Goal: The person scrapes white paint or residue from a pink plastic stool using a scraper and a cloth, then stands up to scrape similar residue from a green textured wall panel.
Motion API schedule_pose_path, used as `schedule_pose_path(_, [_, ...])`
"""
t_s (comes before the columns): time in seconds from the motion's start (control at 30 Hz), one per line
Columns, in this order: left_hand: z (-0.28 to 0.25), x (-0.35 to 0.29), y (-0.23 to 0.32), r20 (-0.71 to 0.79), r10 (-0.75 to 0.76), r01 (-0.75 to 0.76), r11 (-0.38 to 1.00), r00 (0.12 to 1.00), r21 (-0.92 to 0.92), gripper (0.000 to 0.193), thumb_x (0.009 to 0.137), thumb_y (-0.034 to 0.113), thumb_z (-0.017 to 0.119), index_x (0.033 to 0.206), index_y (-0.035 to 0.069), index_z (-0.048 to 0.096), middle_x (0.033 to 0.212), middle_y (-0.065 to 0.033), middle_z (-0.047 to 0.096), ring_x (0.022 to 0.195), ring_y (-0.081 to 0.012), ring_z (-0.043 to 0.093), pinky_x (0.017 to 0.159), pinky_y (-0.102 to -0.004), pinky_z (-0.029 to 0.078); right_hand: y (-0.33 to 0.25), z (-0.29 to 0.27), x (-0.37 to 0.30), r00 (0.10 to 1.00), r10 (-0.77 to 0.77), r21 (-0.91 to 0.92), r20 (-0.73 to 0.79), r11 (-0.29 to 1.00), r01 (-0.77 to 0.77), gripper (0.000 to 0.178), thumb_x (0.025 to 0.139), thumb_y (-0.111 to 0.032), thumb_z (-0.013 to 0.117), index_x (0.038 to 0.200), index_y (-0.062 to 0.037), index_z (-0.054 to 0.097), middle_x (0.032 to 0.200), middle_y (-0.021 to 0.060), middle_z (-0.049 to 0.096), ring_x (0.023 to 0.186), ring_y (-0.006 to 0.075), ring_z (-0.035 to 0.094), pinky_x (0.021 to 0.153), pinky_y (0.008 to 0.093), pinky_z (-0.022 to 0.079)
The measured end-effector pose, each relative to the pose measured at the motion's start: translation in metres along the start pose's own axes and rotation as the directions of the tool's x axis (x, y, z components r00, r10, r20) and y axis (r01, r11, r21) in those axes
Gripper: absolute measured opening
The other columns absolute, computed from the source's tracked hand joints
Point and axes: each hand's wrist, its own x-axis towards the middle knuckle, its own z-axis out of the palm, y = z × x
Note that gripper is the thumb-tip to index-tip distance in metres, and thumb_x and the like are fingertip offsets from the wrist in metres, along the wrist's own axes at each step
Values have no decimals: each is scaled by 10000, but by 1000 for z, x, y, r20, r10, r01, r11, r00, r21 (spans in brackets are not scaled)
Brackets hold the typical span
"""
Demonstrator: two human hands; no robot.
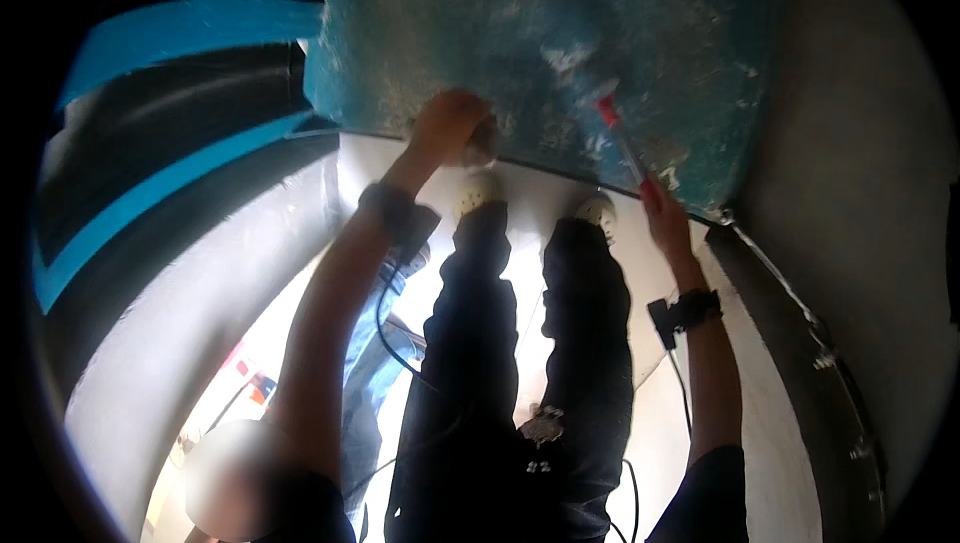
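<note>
A worn blue-green board with pale scuffs and smears spreads out in front of me. My right hand is closed round the handle of a long-handled scraper, which has a light shaft and a red head. Its head meets the board's surface next to a whitish patch. Near the board's close edge, my left hand is bent with its fingers curled. A dark, rounded brownish thing shows beside those fingers, too dim to name. Bands with small dark boxes and cables sit on both my wrists.
Bright blue metal bars curve along the left. Another person in blue jeans is at lower left. My light shoes stand just below the board's edge. A pale cable runs down the right beside a grey wall.
</note>
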Motion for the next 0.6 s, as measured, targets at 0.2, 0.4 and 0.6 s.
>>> schedule_pose_path(0.2, [98, 33, 7, 164, 86, -33, 953, 983, -301, 291, 764, 125, 600, 1054, 127, 623, 1083, -73, 596, 957, -252, 588, 828, -347, 482, 35, 33, 39, 999, -3, -10, -41, 1000, 2, 357, 913, -227, 500, 1256, -128, 495, 894, 194, 632, 799, 343, 624, 629, 384, 482])
schedule_pose_path(0.4, [188, 51, 40, -248, 226, -334, 705, 942, -626, 246, 846, 206, 586, 1027, 43, 614, 985, -89, 625, 905, -211, 599, 773, -325, 479, 29, 34, 47, 998, 30, -194, 46, 981, -20, 382, 918, -150, 486, 1294, -90, 455, 816, 215, 631, 698, 317, 645, 550, 369, 478])
schedule_pose_path(0.6, [226, 80, 112, 595, 43, 586, -247, 802, -772, 284, 867, 328, 570, 886, 50, 626, 798, -64, 610, 738, -162, 576, 657, -337, 446, 21, 40, 42, 999, 26, -130, 34, 991, -21, 372, 909, -108, 497, 1276, -55, 472, 825, 219, 634, 711, 322, 646, 596, 346, 491])
